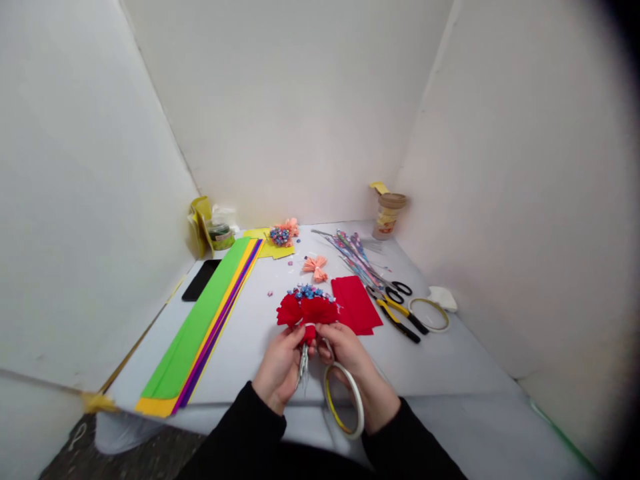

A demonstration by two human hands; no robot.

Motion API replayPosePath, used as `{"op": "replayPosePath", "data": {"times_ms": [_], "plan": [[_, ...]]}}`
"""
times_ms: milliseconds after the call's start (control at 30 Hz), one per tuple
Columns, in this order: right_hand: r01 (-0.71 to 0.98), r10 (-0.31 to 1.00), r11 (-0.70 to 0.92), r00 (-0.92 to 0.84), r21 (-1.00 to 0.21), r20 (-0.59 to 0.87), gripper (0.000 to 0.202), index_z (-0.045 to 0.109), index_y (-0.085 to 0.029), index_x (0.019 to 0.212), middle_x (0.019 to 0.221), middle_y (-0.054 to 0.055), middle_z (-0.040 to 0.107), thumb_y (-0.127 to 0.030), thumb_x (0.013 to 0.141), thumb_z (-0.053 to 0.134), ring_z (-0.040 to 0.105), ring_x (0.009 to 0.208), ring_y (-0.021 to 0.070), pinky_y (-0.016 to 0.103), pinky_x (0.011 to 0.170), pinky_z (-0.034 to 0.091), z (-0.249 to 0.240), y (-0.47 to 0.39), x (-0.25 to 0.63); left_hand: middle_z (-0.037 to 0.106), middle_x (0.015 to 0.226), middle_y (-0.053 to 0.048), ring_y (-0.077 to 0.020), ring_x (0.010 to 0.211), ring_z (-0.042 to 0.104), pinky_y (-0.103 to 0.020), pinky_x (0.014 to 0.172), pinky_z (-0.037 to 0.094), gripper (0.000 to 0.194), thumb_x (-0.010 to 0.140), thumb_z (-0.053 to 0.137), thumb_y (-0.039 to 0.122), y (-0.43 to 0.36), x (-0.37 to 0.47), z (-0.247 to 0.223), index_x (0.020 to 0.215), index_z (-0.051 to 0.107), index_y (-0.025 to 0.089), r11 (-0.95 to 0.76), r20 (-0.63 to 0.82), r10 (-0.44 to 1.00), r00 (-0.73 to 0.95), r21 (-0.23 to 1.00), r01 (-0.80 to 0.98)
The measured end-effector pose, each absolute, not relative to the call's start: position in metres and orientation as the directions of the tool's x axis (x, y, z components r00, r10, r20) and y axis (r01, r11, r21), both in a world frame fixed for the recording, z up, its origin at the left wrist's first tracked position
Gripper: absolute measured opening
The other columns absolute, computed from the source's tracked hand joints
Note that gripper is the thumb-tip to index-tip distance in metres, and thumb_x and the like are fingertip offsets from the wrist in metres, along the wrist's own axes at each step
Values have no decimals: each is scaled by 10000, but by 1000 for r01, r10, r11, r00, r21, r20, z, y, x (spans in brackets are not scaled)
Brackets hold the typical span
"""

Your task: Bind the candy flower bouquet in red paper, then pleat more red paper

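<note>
Gripped at the white-wrapped neck by left hand [281, 367] and right hand [353, 357], close together: one red paper flower [319, 309], blue-topped, blooming just beyond fingertips, wire stems between palms. Hanging beneath right hand: one tape roll [359, 408]. Farther right: red sheets [354, 303].

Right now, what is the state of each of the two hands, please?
Left hand: closed on the red paper flower.
Right hand: closed on it too, with the tape roll at its fingers.

The red crepe-paper flower [320, 309] leans over the counter [450, 370], blue clusters [307, 291] topping it, pale wire stems [304, 363] below. White tape roll [358, 403] hangs near the stems, its strip apparently banding the neck.
</note>
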State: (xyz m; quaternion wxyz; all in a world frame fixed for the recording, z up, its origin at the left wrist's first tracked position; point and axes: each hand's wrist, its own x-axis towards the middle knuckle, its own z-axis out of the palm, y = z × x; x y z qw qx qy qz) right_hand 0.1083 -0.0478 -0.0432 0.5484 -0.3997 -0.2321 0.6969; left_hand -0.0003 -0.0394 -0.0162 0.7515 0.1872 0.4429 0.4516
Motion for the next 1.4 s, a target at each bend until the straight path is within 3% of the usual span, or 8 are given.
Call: {"op": "replayPosePath", "data": {"times_ms": [200, 467, 733, 900, 1000, 1133, 1300, 1400], "plan": [[-532, 955, -282, -78, -799, -285, 298, 593, -137, 532, 431, -8, 549, -394, 606, 725, 383, 353, 52, 214, 373, 173, -39, -49, 111, 654, 679, -43, -99, 519, 573, -190, 446, 453, 30, 747, 642, 87, -42, 0, -12, 776, 635, 91, 492, -451, 866, 215, 693, -527], [-488, 968, -251, -102, -836, -231, 337, 565, -166, 559, 397, -32, 508, -424, 573, 782, 429, 368, 85, 226, 393, 221, -41, -52, 114, 665, 676, -36, -108, 547, 582, -208, 494, 485, 320, 571, 841, 283, -46, -7, -19, 773, 667, 106, 484, -346, 874, 343, 685, -545], [-487, 979, -199, -60, -850, -195, 354, 539, -163, 525, 419, -25, 521, -395, 555, 805, 411, 373, 76, 231, 406, 250, -56, -51, 118, 659, 641, -39, -138, 541, 583, -253, 487, 495, 351, 467, 870, 204, -40, -12, -23, 736, 671, 96, 541, -376, 837, 397, 673, -505], [-538, 978, -210, -103, -816, -184, 382, 560, -162, 595, 464, -20, 544, -437, 545, 820, 434, 389, 81, 228, 406, 243, -56, -53, 116, 630, 590, -29, -101, 478, 536, -225, 461, 452, 419, 482, 878, 375, -37, -11, -29, 708, 660, 97, 550, -351, 824, 445, 684, -479], [-594, 977, -199, -59, -779, -204, 400, 533, -175, 582, 435, -56, 476, -417, 507, 843, 370, 373, 61, 224, 403, 223, -53, -54, 113, 635, 608, -32, -107, 514, 548, -229, 498, 449, 451, 476, 868, 427, -38, -9, -31, 722, 667, 107, 526, -365, 841, 400, 727, -442], [-585, 982, -158, -11, -795, -187, 406, 490, -187, 542, 407, -81, 382, -440, 554, 807, 284, 371, 50, 227, 399, 187, -52, -52, 113, 662, 666, -37, -124, 611, 569, -246, 601, 460, 372, 534, 852, 369, -38, -8, -31, 756, 691, 118, 363, -314, 931, 186, 843, -397], [-423, 969, -85, 174, -902, -173, 379, 489, -190, 545, 415, -84, 370, -441, 592, 769, 280, 395, 59, 231, 412, 198, -48, -49, 110, 712, 831, -83, -157, 759, 607, -287, 761, 476, 301, 656, 773, 359, -45, -5, -30, 820, 724, 112, 264, -207, 964, 168, 821, -506], [-273, 943, -100, 282, -957, -179, 301, 557, -171, 558, 421, -74, 393, -390, 591, 761, 288, 416, 66, 236, 422, 218, -41, -50, 108, 724, 923, -99, -182, 847, 629, -294, 808, 470, 320, 647, 782, 322, -48, -3, -33, 894, 728, 126, 228, -190, 974, 126, 842, -488]]}}
